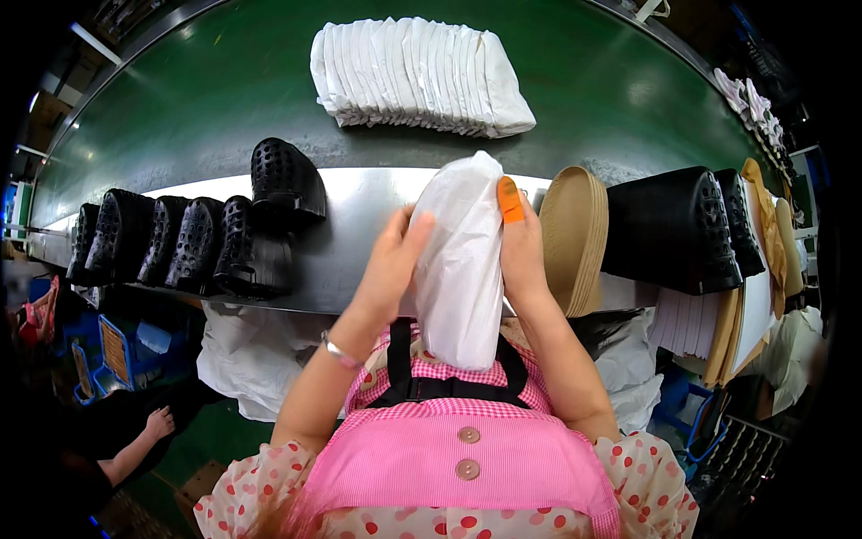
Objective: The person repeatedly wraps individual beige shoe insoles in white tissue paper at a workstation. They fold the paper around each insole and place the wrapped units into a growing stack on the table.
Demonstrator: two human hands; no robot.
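Note:
A long, rounded, sole-shaped piece wrapped in thin white paper [460, 269] is held upright between my hands, in front of my pink apron. My left hand [392, 260] is closed on its left side, thumb on the front and fingers partly behind; that hand is slightly blurred. On the right edge grips my right hand [523, 247], an orange cover [510, 199] on its thumb and its fingers hidden behind the paper. What the paper wraps cannot be seen. Just right of my right hand stands a tan wedge sole [575, 238] with a ridged side.
Black wedge soles with honeycomb holes [193, 242] line the steel table edge at left; larger black ones [673, 229] stand at right beside paper sheets [687, 322]. A row of white-wrapped pieces [417, 76] lies on the green belt [224, 99]. Another person's hand [160, 422] shows lower left.

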